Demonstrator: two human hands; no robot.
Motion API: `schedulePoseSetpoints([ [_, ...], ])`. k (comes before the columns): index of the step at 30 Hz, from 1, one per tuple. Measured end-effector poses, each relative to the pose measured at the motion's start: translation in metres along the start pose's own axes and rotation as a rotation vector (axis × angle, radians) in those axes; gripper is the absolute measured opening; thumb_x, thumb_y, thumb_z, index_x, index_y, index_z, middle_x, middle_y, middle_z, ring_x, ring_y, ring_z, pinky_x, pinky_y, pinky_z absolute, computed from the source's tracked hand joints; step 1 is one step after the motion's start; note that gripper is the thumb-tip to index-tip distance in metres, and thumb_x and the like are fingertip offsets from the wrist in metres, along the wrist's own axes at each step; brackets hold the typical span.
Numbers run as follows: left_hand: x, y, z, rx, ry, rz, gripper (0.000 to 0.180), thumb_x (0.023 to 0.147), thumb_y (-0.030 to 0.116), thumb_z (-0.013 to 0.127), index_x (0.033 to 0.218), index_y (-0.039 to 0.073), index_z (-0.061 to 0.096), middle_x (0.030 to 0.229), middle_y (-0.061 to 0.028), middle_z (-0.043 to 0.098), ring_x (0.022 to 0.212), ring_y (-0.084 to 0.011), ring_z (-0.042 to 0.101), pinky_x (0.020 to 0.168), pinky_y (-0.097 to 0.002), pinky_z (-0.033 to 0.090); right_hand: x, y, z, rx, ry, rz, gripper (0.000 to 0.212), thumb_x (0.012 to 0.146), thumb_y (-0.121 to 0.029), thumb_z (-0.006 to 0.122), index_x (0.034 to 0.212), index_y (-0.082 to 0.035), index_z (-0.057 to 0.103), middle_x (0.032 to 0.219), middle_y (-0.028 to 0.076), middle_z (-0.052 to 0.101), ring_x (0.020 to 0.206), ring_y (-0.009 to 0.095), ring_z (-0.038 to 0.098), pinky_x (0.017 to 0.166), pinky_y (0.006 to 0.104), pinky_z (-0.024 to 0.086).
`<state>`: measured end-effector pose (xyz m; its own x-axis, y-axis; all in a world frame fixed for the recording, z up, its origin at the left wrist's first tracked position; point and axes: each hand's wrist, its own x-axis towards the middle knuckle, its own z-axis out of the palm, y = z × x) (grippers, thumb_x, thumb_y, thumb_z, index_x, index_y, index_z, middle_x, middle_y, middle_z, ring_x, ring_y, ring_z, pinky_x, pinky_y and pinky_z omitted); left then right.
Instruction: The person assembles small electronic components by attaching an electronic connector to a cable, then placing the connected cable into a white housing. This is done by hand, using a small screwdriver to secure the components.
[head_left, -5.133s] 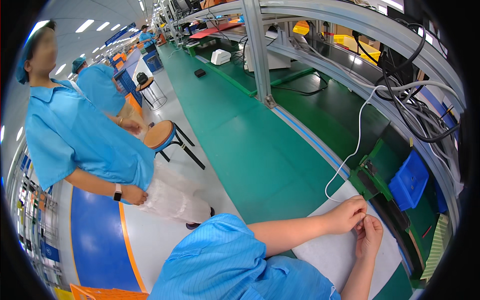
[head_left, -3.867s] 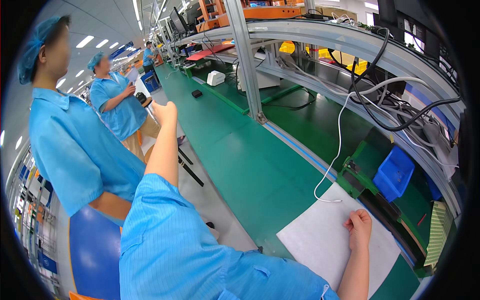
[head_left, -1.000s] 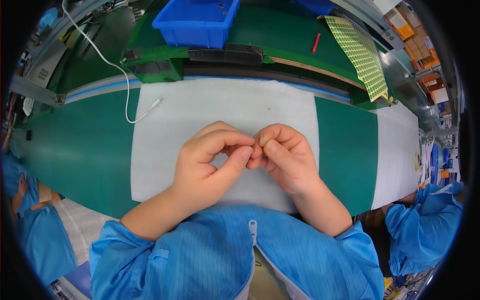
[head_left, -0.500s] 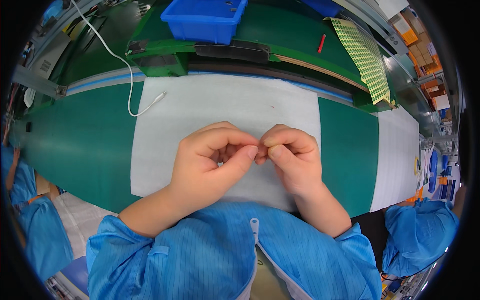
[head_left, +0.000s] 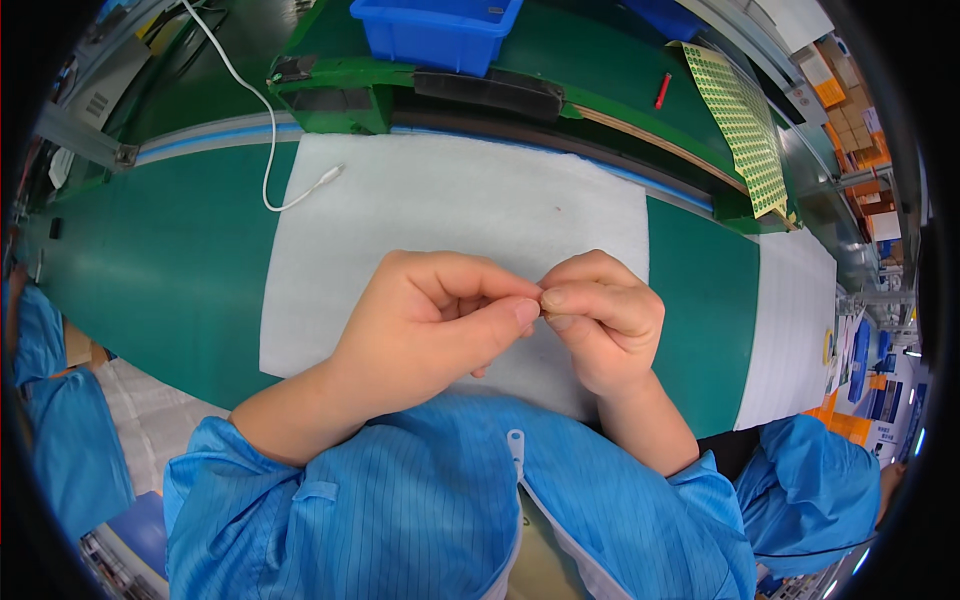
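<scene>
Above the white foam sheet [head_left: 450, 190], my left hand [head_left: 440, 315] and my right hand [head_left: 605, 315] meet fingertip to fingertip. The thumb and forefinger of my left hand are pinched together. My right hand's thumb and fingers are pinched at the same spot. A tiny dark brownish bit shows between the fingertips, too small and too covered to name. How much of it each hand grips is hidden by the fingers.
On the raised green shelf behind the foam stand a blue bin [head_left: 435, 35], a red pen-like object [head_left: 663, 91] and a yellow-green sticker sheet [head_left: 738, 125]. A white cable [head_left: 272, 140] hangs onto the foam's left corner. Blue-sleeved people sit at left [head_left: 75, 440] and right [head_left: 815, 495].
Both hands have shifted slightly to the right. My right fingers have closed in more tightly over my left fingertips, and the view has tilted a little.
</scene>
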<state>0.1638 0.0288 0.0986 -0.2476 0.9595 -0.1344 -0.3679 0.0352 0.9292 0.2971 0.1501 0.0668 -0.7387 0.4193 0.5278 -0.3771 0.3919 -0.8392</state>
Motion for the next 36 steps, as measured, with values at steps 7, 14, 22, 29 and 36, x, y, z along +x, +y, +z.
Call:
schedulePoseSetpoints([
  [7,0.003,0.002,-0.004,-0.037,0.031,-0.145,0.011,0.08,0.004,0.056,0.086,-0.003,0.062,0.071,-0.0086,0.061,0.048,-0.0074,0.048,0.042,-0.0199,0.038,0.0,0.001,0.001,-0.049,-0.023,0.006,0.018,0.071,0.006,0.063,0.088,-0.001,0.065,0.08,0.01,0.059,0.069,0.017,0.058,0.057,0.0239,0.046],
  [14,0.007,0.001,-0.012,-0.177,0.039,-0.332,0.01,0.079,0.006,0.057,0.078,-0.003,0.06,0.066,-0.0079,0.058,0.044,-0.0071,0.046,0.037,-0.0189,0.034,0.003,0.005,0.002,-0.115,-0.091,-0.019,0.018,0.07,0.006,0.063,0.087,-0.001,0.065,0.079,0.01,0.059,0.068,0.017,0.058,0.056,0.0242,0.046],
  [22,0.006,-0.002,-0.014,-0.299,-0.003,-0.352,0.009,0.08,0.006,0.057,0.079,-0.003,0.059,0.067,-0.0076,0.058,0.044,-0.0062,0.045,0.036,-0.0187,0.034,-0.002,0.007,0.005,0.089,-0.048,0.143,0.015,0.073,0.004,0.062,0.087,0.0,0.065,0.082,0.009,0.059,0.072,0.016,0.057,0.06,0.0234,0.045],
  [29,0.005,0.0,-0.013,-0.337,-0.011,-0.355,0.009,0.08,0.006,0.057,0.081,-0.003,0.06,0.068,-0.0079,0.059,0.044,-0.0067,0.046,0.036,-0.0188,0.035,-0.006,0.012,0.008,0.233,-0.042,0.193,0.012,0.077,0.001,0.06,0.088,0.001,0.064,0.085,0.009,0.058,0.075,0.016,0.057,0.064,0.0238,0.046],
  [36,0.004,0.002,-0.013,-0.349,-0.023,-0.338,0.011,0.081,0.007,0.056,0.081,-0.003,0.061,0.066,-0.008,0.059,0.044,-0.0069,0.046,0.035,-0.0191,0.035,-0.01,0.015,0.016,0.635,0.007,0.274,0.013,0.083,-0.006,0.058,0.093,0.001,0.062,0.09,0.011,0.054,0.08,0.018,0.057,0.071,0.0277,0.049],
])
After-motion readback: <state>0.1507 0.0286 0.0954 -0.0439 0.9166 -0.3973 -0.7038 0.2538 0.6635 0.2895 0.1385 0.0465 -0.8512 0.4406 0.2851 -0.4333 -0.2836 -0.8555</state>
